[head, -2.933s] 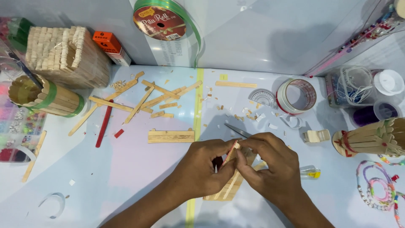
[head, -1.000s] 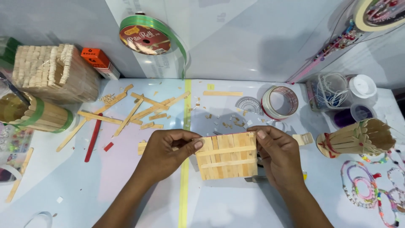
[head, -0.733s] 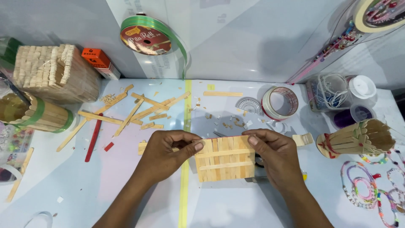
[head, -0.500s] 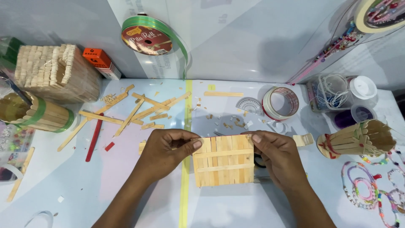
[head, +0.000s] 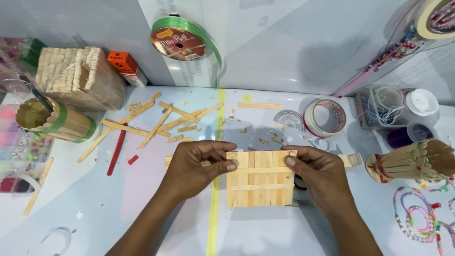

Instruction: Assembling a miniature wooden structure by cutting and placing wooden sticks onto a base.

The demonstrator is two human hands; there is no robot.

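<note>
Stick panel [head: 259, 179] held btwn left hand [head: 196, 168] & right hand [head: 318, 176].

Two bare forearms coming up from the bottom edge and leaning toward each other, left hand [head: 196, 167] palm down with fingers curled, thumb and fingertips pinching inward, right hand [head: 318, 174] mirrored opposite, thumb on top, knuckles bent, both hands level, slightly apart

loose sticks [head: 161, 124] behind, tape roll [head: 325, 117] right-rear

Likely a home craft table [head: 142, 208] — loose craft sticks [head: 156, 124], tape roll [head: 325, 117], beads [head: 417, 220].
</note>
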